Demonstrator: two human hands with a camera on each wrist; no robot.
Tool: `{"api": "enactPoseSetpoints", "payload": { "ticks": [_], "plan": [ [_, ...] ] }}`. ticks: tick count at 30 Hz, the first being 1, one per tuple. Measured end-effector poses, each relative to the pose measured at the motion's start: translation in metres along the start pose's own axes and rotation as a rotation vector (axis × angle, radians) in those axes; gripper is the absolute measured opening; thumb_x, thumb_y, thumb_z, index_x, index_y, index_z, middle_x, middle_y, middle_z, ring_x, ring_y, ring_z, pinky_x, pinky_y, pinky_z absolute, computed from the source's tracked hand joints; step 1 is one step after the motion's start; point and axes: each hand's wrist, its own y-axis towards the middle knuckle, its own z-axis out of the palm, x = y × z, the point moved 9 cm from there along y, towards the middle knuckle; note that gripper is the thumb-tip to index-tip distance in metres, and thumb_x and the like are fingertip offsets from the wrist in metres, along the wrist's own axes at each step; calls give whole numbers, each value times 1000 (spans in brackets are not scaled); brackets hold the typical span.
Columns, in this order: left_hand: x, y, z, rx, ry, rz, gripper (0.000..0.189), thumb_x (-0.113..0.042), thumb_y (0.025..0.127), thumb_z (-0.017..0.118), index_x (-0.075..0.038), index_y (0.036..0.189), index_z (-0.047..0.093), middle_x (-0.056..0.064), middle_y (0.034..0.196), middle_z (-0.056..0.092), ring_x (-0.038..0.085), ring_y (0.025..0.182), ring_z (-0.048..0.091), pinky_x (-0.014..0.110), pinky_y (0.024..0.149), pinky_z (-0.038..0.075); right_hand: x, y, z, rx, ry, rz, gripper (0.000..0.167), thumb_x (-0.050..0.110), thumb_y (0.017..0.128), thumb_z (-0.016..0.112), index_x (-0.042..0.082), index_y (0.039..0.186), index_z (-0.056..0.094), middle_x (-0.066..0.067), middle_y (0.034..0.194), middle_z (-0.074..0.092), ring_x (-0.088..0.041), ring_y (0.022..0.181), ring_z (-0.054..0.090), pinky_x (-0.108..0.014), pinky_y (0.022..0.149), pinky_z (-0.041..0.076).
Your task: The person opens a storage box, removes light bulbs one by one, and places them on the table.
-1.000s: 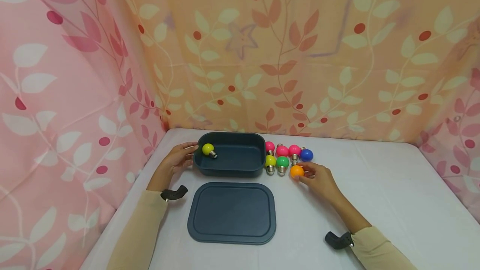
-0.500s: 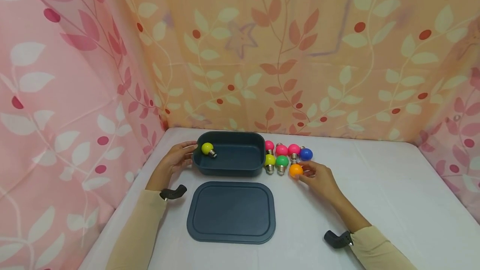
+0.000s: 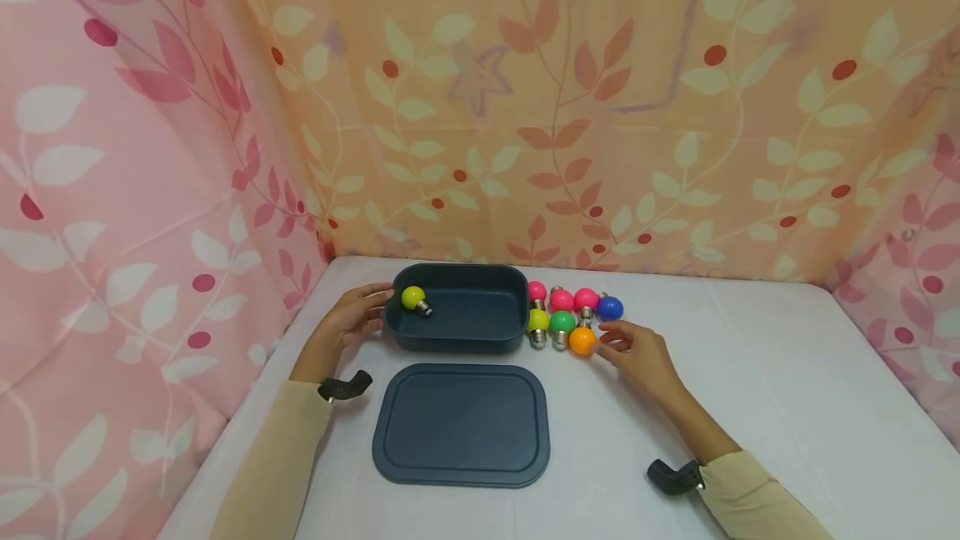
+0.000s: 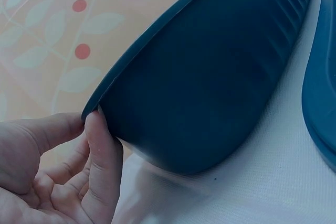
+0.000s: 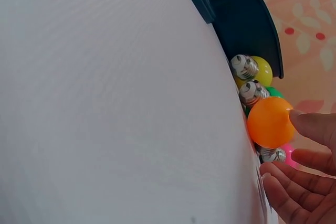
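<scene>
My left hand [image 3: 351, 317] pinches the left rim of a dark blue-grey rectangular container [image 3: 454, 342] between thumb and finger. One yellow light bulb [image 3: 413, 298] lies inside, its metal base toward the front right. To the right of the container, an orange bulb [image 3: 582, 341] sits at the near end of a bulb group. My right hand [image 3: 636, 354] is beside it, fingers spread and loosely bent. In the right wrist view the thumb tip is right at the orange bulb [image 5: 270, 121], while the other fingers are off it.
Close by are a yellow bulb [image 3: 537, 320], a green bulb [image 3: 562, 322], a blue bulb [image 3: 611, 308] and several pink bulbs [image 3: 586, 299]. A flat matching lid [image 3: 461, 425] lies in front of the container. Patterned cloth [image 3: 480, 107] hangs behind the white-covered table [image 3: 750, 373].
The orange bulb has shifted slightly left, up against the green one. My right hand's fingers have loosened from it. The left hand stays at the container's rim.
</scene>
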Motion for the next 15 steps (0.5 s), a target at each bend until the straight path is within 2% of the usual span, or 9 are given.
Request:
{"api": "enactPoseSetpoints", "payload": {
  "ticks": [7, 15],
  "plan": [
    [1, -1, 1, 11, -3, 12, 50, -20, 102, 64, -6, 147, 47, -1, 94, 64, 10, 70, 61, 19, 60, 55, -1, -1, -6, -12, 8, 39, 40, 19, 93, 75, -1, 127, 66, -14, 104, 73, -27, 88, 70, -25, 68, 59],
    [0, 1, 1, 10, 1, 9, 52, -22, 101, 65, -6, 147, 47, -1, 95, 65, 11, 73, 62, 19, 62, 55, 16, -3, -20, -70, 6, -3, 39, 20, 95, 74, 0, 128, 66, -13, 106, 74, -29, 92, 70, -23, 75, 59]
  ]
}}
